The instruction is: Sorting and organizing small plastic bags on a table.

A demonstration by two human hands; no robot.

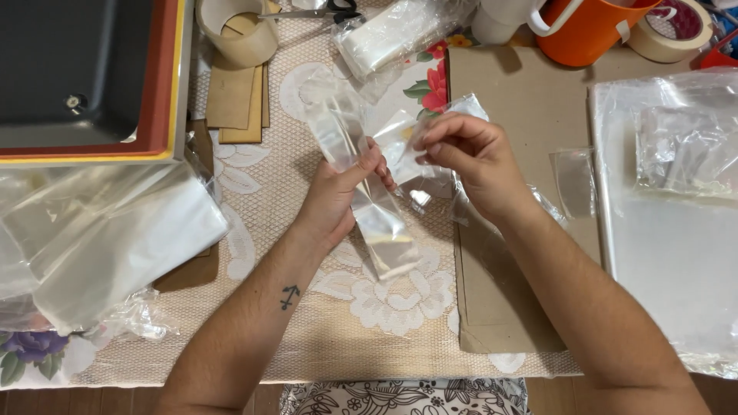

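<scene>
My left hand [334, 196] grips a long, narrow clear plastic bag [380, 230] around its middle, over the lace tablecloth [323, 323]. One end of the bag sticks up past the hand, the other lies toward me. My right hand [469, 154] pinches a small crumpled piece of clear plastic [400, 138] between thumb and fingertips, just right of the left hand. The two hands nearly touch.
A brown cardboard sheet [530, 100] lies under my right arm. Clear plastic sheets pile at the left [115, 246] and right [676, 230]. A black tray with a red rim [77, 77], tape rolls [238, 31], scissors [323, 9], cardboard pieces [234, 96] and an orange jug [588, 27] line the far side.
</scene>
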